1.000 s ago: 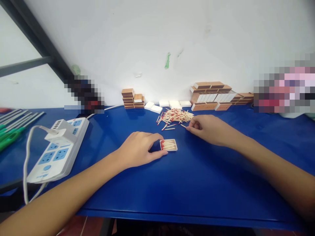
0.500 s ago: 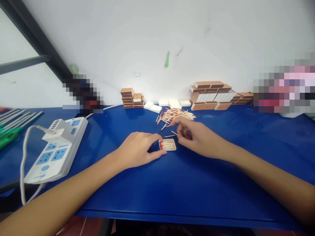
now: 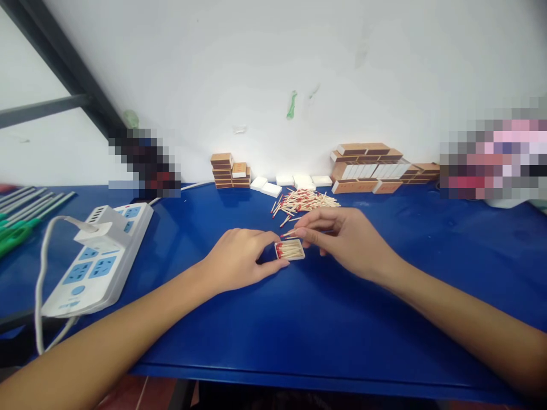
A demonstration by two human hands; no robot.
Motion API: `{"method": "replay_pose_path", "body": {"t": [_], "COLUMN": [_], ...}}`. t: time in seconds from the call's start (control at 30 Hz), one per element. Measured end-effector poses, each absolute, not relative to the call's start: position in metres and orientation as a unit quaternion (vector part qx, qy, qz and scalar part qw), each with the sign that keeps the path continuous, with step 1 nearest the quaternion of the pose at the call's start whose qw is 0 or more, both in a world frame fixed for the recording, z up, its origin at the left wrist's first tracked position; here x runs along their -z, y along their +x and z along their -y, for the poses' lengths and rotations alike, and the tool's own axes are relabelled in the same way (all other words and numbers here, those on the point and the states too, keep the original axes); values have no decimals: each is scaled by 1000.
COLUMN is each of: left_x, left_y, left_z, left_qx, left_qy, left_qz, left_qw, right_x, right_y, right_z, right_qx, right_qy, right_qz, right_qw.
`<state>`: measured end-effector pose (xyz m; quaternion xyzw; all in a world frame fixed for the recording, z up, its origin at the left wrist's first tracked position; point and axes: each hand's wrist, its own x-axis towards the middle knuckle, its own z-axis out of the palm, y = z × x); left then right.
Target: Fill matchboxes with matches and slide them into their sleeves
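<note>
My left hand [image 3: 239, 259] grips the left end of a small white matchbox tray [image 3: 304, 250] between thumb and forefinger on the blue table. Red-tipped matches [image 3: 290, 249] lie in the tray side by side, heads to the left. Just above the tray's right part, my right hand [image 3: 337, 236] has thumb and forefinger pinched on a match [image 3: 289, 234], whose red head points left. Behind that hand lies a loose heap of matches [image 3: 307, 200], partly covered by the fingers.
White trays [image 3: 270, 189] lie by the wall. Matchboxes [image 3: 231, 173] are stacked at the back left, with a larger stack [image 3: 367, 154] at the back right. A power strip [image 3: 102, 267] with a plugged-in white cable sits left, near green-handled tools [image 3: 21, 228].
My right hand has turned and closed its thumb and forefinger on the match by the tray's far edge. The left hand keeps its hold on the tray.
</note>
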<state>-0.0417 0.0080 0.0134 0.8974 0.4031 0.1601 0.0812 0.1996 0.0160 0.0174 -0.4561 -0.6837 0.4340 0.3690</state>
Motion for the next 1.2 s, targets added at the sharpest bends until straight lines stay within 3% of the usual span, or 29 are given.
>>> {"method": "replay_pose_path", "body": {"t": [0.3,0.53,0.73,1.2], "left_x": [-13,-15,-16,-17], "left_y": [-43,-43,-44,-42], "left_z": [-10,-6,-8,-9], "left_qx": [-152,-201,-148,-144], "left_qy": [893,898,898,893], "left_qz": [-414,-386,-399,-410], "left_qw": [84,62,108,115], "right_x": [-3,-1,3,-16], "right_y": [195,211,220,211], "right_z": [-16,-30,-39,-21], "right_qx": [-328,-179,-176,-249], "right_qy": [-470,-450,-454,-413], "right_qz": [765,825,845,850], "right_qw": [295,291,220,213]}}
